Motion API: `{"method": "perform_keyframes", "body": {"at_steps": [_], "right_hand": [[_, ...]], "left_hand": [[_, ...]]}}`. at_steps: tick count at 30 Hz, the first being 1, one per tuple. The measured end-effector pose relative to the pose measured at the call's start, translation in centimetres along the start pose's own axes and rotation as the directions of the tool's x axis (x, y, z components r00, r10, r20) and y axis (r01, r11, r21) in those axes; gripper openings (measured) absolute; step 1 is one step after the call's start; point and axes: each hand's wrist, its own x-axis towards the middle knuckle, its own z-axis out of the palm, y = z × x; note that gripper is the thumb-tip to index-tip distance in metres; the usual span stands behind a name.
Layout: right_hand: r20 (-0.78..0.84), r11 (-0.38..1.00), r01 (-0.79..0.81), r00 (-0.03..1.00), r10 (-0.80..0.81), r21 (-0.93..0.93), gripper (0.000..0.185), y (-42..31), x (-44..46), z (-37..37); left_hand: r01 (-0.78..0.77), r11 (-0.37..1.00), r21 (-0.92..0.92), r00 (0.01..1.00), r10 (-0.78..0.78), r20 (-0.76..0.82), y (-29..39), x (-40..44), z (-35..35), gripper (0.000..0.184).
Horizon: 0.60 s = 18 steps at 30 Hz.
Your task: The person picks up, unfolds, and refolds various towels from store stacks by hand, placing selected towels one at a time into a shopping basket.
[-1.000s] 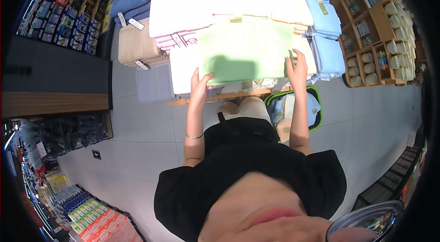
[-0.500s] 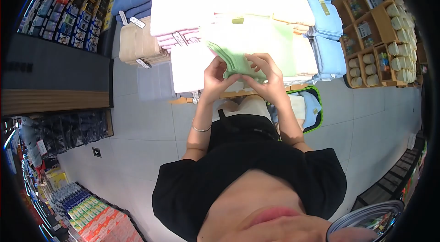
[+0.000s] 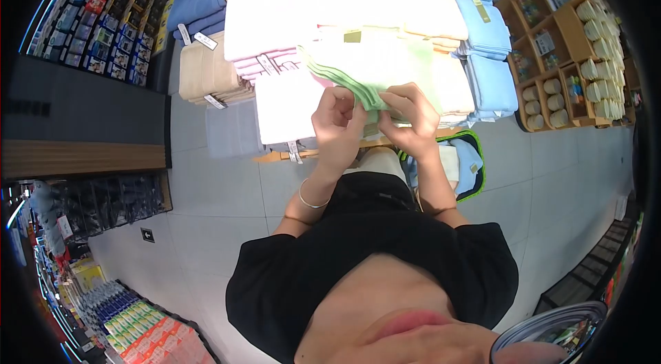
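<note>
A folded light green towel (image 3: 350, 84) is held between my two hands above the front of a towel display. My left hand (image 3: 336, 123) is closed on its near folded edge, fingers curled and the thumb pressed against the cloth. Just right of it, my right hand (image 3: 414, 119) pinches the same edge, fingers bent over the towel. The towel's layered side fans out toward the upper left. Glare blurs where its far part meets the pale towels beneath.
White towels (image 3: 279, 106), beige towels (image 3: 202, 68) and blue towels (image 3: 490, 81) are stacked around. A green-rimmed basket (image 3: 480, 168) with towels stands on the floor, lower right. A wooden shelf (image 3: 561, 33) with cups is at the right, and packaged goods (image 3: 138, 323) lie lower left.
My left hand has moved right and turned, its fingers now curled more tightly. My right hand has shifted slightly right. The towel's layered edge has swung and shows more of its folds.
</note>
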Motion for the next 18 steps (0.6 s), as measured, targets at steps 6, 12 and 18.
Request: {"method": "perform_keyframes", "body": {"at_steps": [6,12,18], "right_hand": [[0.004,0.986,-0.059,0.998,0.059,0.153,0.028,0.7,-0.2,0.0],[-0.016,0.960,-0.092,0.995,0.100,0.265,0.030,1.4,-1.3,0.8],[0.069,0.980,-0.047,0.997,0.034,0.191,0.030,2.6,-1.7,1.6]], "left_hand": [[-0.218,0.974,0.055,0.973,0.212,0.097,0.7,-0.7,0.3,0.029],[-0.431,0.798,0.420,0.901,0.358,0.244,0.9,-0.2,-0.5,0.031],[-0.437,0.691,0.575,0.899,0.327,0.290,0.1,2.4,-2.1,0.028]]}}
